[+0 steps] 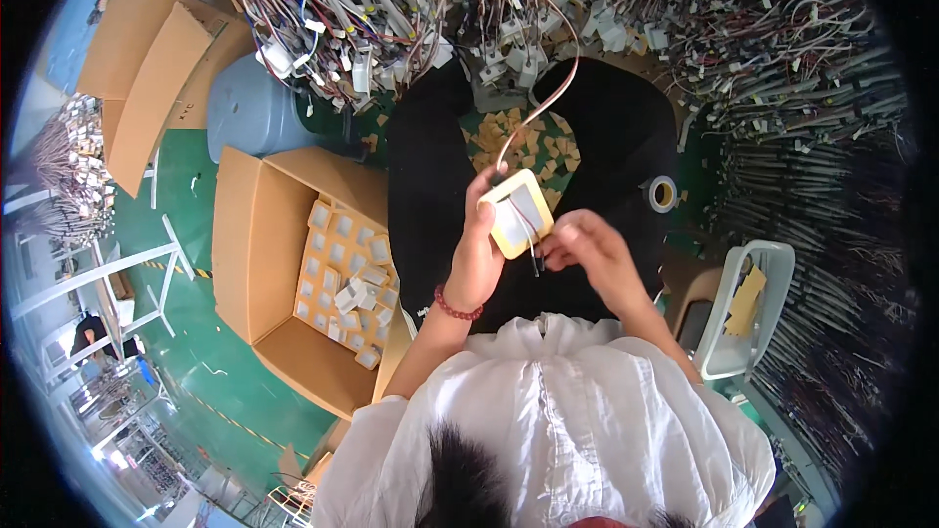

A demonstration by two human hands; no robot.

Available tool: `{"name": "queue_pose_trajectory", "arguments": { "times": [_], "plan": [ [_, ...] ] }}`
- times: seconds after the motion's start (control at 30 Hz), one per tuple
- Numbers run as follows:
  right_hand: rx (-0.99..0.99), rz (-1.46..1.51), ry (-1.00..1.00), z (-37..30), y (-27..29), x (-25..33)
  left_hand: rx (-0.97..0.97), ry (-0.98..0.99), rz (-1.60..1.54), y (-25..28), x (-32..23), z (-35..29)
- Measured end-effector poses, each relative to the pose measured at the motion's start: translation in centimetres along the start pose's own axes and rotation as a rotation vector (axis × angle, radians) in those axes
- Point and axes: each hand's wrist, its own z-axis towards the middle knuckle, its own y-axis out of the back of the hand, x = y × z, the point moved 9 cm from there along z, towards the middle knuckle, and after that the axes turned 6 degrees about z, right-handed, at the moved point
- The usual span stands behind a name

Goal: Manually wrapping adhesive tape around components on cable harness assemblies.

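Note:
In my left hand (477, 252) is a small square case with a yellow rim and a pale grey-white middle (525, 211). The fingers wrap its left side, thumb along the rim. A thin brown-and-white cable (538, 117) rises from its upper end toward the hanging cables. Across its face run short thin wires (534, 252), which hang past the lower edge with dark tips. Beside the lower right corner, my right hand (602, 259) has its fingers curled and pressed together; what they pinch, if anything, is hidden. The case is over my lap.
Left of me stands an open cardboard box (235, 254) holding rows of yellow-and-white cases (337, 254). Beyond it are a blue plastic stool (249, 108) and another carton (147, 88). A tape roll (662, 195) lies on my right leg. Cable bundles (802, 88) crowd the front and right, beside a clear bin (782, 274).

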Motion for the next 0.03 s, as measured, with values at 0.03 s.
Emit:
{"name": "queue_pose_trajectory", "arguments": {
  "times": [0.03],
  "plan": [
    [0.069, -0.023, -0.017, -0.07, -0.92, -0.38, 0.003, -0.029, 0.075, -0.09, -0.31, 0.26]
  ]
}}
